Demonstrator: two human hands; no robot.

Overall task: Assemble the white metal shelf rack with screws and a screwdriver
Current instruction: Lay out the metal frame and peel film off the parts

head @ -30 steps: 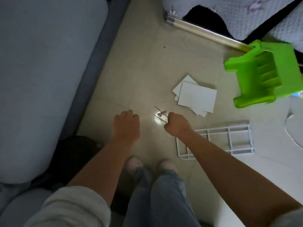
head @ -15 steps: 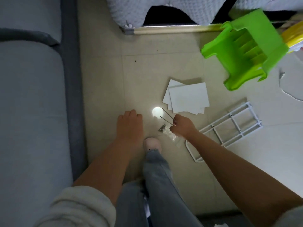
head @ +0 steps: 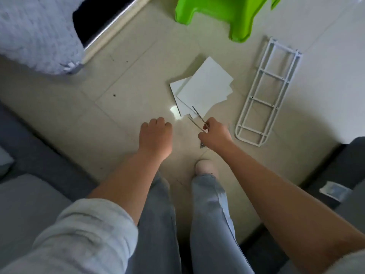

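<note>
Head view: right hand pinching two thin metal rods over the tiled floor, left hand curled with nothing in it. White rack side frame flat on the floor just right of the right hand, stacked white shelf panels beyond the rods, green plastic stool farther off.

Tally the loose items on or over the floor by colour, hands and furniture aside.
White: 2, the ladder-style rack frame and the stack of flat panels.
Green: 1, the plastic stool.
Metal: 1, thin rods held by the right hand.
Total: 4.
</note>
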